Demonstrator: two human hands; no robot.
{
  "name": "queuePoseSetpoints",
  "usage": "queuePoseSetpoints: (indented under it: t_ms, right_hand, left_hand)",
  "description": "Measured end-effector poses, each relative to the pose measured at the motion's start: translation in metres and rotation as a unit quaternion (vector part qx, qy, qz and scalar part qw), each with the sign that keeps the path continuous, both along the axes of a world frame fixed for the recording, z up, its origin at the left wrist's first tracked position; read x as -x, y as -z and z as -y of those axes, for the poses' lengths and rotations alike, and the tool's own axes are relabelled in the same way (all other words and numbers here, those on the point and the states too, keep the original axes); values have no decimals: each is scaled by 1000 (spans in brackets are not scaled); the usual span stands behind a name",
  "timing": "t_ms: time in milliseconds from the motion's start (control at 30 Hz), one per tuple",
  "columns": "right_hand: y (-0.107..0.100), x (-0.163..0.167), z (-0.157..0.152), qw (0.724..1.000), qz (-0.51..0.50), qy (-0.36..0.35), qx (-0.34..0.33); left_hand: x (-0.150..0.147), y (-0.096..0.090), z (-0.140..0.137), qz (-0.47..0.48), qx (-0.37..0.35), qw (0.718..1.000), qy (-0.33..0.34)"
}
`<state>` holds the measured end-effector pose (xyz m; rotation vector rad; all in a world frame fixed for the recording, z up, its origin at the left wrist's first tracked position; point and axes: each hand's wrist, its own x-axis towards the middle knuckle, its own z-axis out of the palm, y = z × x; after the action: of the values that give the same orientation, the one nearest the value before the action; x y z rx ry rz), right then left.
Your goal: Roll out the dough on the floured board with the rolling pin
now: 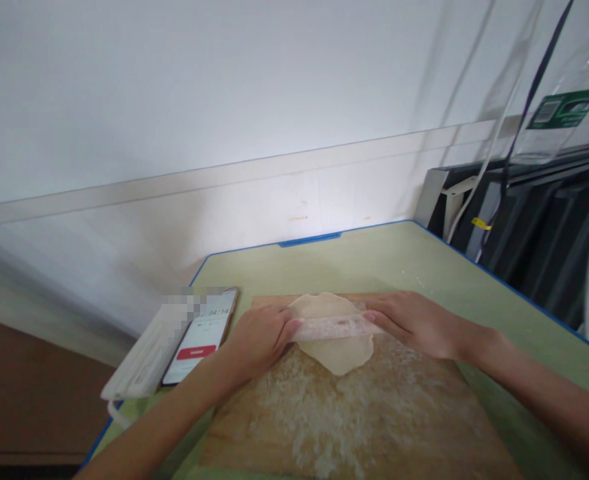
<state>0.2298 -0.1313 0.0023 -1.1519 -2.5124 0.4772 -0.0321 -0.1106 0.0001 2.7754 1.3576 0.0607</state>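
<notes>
A floury rolling pin (334, 327) lies crosswise over a thin, flattened sheet of dough (339, 357). The dough shows both beyond the pin and on its near side. My left hand (261, 337) is closed on the pin's left end, and my right hand (407, 323) grips its right end. Most of both ends is hidden under the fingers. Beneath the dough is a wooden board (254, 427), with flour (329, 413) scattered over its near part.
A phone (201, 340) showing a timer lies left of the board, beside a white power strip (141, 360). The green table (374, 257) has a blue edge and stands against a wall. Dark panels (544, 220), cables and a plastic bottle (559, 117) are at the right.
</notes>
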Motion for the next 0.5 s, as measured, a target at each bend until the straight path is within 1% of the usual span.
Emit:
queuePoseSetpoints:
  t_ms: [133,267,400,500]
  right_hand:
    - [-4,-1,-2,999,6,-40,-2]
    - [-6,-1,1,998,24,-63,-14]
    - [-6,-3,9,998,41,-54,-18]
    - [-5,-3,12,998,55,-44,2]
  left_hand:
    - [9,1,1,-4,8,998,60]
    - [13,-4,7,-20,29,996,78]
    - [15,-9,14,-36,37,993,106]
    - [17,-8,17,-32,50,992,113]
